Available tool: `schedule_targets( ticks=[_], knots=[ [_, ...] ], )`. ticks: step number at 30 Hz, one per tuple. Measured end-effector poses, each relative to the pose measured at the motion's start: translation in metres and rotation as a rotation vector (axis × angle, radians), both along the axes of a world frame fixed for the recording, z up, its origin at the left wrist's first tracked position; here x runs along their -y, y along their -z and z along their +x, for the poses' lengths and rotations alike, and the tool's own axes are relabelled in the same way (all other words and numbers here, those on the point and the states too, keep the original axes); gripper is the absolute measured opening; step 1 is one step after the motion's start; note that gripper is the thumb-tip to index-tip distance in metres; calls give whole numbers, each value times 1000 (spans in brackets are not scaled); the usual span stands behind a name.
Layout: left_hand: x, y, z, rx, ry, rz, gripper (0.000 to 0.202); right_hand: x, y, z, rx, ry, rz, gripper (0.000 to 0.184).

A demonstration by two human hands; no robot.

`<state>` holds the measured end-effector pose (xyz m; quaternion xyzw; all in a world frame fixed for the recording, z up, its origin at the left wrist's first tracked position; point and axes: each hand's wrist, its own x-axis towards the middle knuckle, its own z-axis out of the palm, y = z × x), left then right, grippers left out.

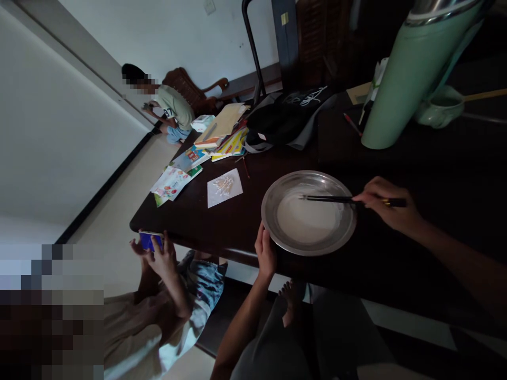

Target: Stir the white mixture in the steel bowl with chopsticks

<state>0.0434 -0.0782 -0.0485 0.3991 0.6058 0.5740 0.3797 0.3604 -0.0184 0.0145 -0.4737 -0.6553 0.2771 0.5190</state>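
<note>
A wide, shallow metal basin (269, 235) stands on the dark table near its front edge, with a whitish, milky mixture (311, 219) inside. At the basin's left side, my left hand (265, 252) grips the rim, its thumb hidden. My right hand (390, 205) is closed around a pair of dark chopsticks (330, 199) with gold bands near the top. They reach over the basin's right rim, and their tips are above or at the surface of the mixture; I cannot tell which.
White paper (214, 199) with a heap of thin white sticks lies left of the basin. Books (225, 140) and a black bag (285, 119) are behind. A tall green flask (407, 84) stands back right. One person holds a phone (150, 241); another person (174, 108) sits farther off.
</note>
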Motion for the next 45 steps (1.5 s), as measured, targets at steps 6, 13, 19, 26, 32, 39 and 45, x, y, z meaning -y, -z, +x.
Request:
schedule_targets(
  ticks=[6, 13, 19, 26, 32, 39, 45],
  knots=[
    [-1, -5, 3, -46, -19, 22, 67, -2, -2, 15, -109, -36, -49, 51],
    [-1, 2, 4, 4, -10, 10, 66, 1, 3, 9, -33, -78, -34, 39],
    [0, -1, 4, -15, -8, 12, 66, 0, -2, 17, -129, -153, -77, 48],
    [-1, -3, 4, -25, -3, 20, 66, 1, -4, 15, -33, -42, 0, 43],
    [-1, -6, 3, -48, 7, 27, 66, 2, -6, 14, -63, -163, -93, 48],
    [2, -6, 3, -46, 33, 50, 64, 2, -5, 16, -35, -8, -15, 47],
    [3, -5, 1, -55, 29, 50, 63, 5, -7, 13, -57, -189, -125, 49]
  ],
)
